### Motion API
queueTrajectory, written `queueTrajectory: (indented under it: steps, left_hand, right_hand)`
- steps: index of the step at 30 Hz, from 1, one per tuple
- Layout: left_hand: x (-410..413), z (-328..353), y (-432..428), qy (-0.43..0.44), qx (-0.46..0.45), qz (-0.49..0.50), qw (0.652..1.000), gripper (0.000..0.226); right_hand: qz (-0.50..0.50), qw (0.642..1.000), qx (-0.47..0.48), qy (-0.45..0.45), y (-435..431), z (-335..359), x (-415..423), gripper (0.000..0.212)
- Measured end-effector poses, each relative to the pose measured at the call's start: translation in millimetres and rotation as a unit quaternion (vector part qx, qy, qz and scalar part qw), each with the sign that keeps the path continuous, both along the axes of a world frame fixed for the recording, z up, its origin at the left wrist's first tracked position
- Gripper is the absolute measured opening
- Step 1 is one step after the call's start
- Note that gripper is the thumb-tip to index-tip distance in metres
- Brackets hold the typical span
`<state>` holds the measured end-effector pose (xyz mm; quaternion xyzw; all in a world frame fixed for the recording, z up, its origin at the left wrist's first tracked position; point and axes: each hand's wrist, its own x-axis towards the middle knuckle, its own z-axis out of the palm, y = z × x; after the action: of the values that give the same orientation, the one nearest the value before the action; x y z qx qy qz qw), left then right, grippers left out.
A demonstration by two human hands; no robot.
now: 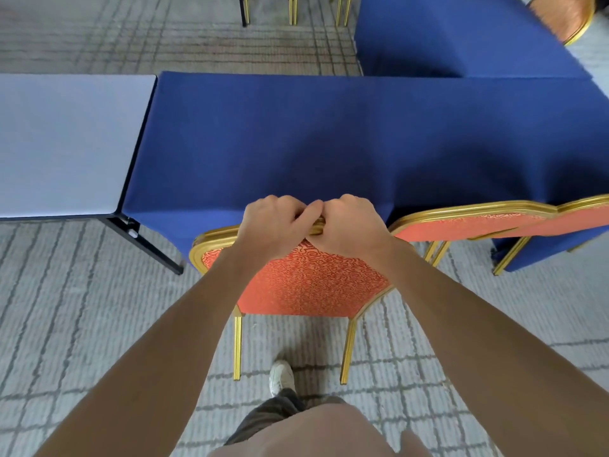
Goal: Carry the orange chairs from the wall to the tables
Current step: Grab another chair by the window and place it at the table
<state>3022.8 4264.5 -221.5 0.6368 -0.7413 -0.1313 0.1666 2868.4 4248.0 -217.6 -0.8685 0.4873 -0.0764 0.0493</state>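
An orange chair (306,285) with a gold frame stands on the carpet, its back toward me and its seat under the blue-clothed table (329,143). My left hand (273,225) and my right hand (349,225) grip the top rail of its backrest side by side, fingers curled over the gold edge. Two more orange chairs (468,224) (566,222) stand pushed against the same table to the right.
A bare white table (66,143) adjoins the blue one on the left, its black leg (145,245) slanting to the floor. A second blue-clothed table (461,34) stands farther back right, with another chair (563,18) beside it. Gold chair legs (291,9) show at the top. Grey carpet surrounds me.
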Motion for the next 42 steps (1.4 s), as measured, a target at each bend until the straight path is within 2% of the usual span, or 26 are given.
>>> queueTrajectory:
  steps: [3,7,12,16,21,24,27,33,37,39,42]
  left_hand:
    - [-1.4,2.7,-6.3,-0.051,-0.036,-0.039,0.997,0.058]
    - [-4.3,1.6,-10.8,-0.028,-0.025,0.039,0.999,0.057]
    - [-5.7,7.7,-21.1,-0.007,0.034,0.039,0.999,0.049]
    - [-11.6,10.7,-17.8,-0.034,0.023,0.005,0.999,0.048]
    - [-17.1,-1.5,3.3,-0.062,-0.008,0.02,0.998,0.053]
    - [-11.4,-3.5,16.7,-0.039,-0.007,0.018,0.999,0.051]
    - [-9.0,-7.5,35.0,-0.028,-0.011,0.007,1.0,0.051]
    - [-5.7,-23.9,57.7,-0.013,-0.03,-0.007,0.999,0.045]
    - [-5.9,-35.1,46.8,0.0,0.006,-0.003,1.0,0.041]
    - [-5.7,-42.0,36.8,-0.034,0.024,-0.01,0.999,0.04]
    - [-8.4,-54.7,18.6,-0.137,0.046,-0.046,0.988,0.025]
  right_hand:
    - [-0.014,1.0,0.005,-0.003,-5.4,1.9,-1.3,0.028]
    - [-0.027,0.999,0.023,0.016,-13.6,2.9,0.1,0.028]
    - [-0.038,0.999,0.025,0.024,-15.4,7.4,1.8,0.032]
    - [-0.04,0.998,0.025,0.028,-11.3,8.1,-2.1,0.031]
    - [-0.046,0.998,-0.044,-0.014,9.0,-6.9,-7.8,0.037]
    - [-0.03,0.999,-0.038,-0.009,21.2,-9.1,-3.5,0.033]
    - [-0.013,0.994,-0.101,-0.024,37.5,-9.6,-2.1,0.035]
    - [0.005,0.993,-0.109,-0.037,55.1,-22.7,-2.5,0.025]
    - [-0.006,0.996,-0.085,-0.02,44.2,-37.5,2.0,0.022]
    - [-0.011,0.998,-0.067,-0.003,36.7,-45.2,2.3,0.029]
    - [-0.01,0.999,-0.031,0.007,22.5,-61.1,1.8,0.039]
